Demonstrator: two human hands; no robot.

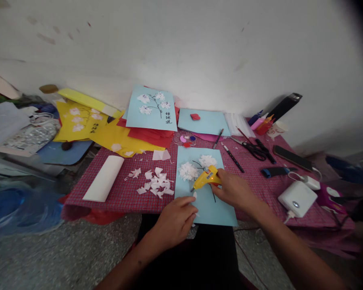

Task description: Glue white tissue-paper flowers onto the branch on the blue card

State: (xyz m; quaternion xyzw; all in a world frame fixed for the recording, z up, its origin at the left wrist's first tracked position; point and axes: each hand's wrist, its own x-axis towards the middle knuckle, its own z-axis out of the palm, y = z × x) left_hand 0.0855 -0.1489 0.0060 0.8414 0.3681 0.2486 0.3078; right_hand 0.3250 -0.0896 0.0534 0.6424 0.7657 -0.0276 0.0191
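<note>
My right hand (231,187) is wrapped round a yellow glue gun (207,177), its nozzle pointing down and left over a light blue sheet (224,213). Close below the nozzle, my left hand (178,217) has its fingers bent together at a small white paper piece (195,195) above the sheet's left part. Two fluffy white paper flowers, one at the left (188,171) and one higher up (207,161), sit on the sheet with dark drawn stems. Left of the sheet lies a pile of white paper scraps (159,183).
A folded white paper (104,179) lies at the left. Finished blue (151,108) and yellow (69,131) flower pictures stand behind. Scissors (254,151), a black pen (233,158), a phone (293,158) and a white charger (297,199) with cables are at the right.
</note>
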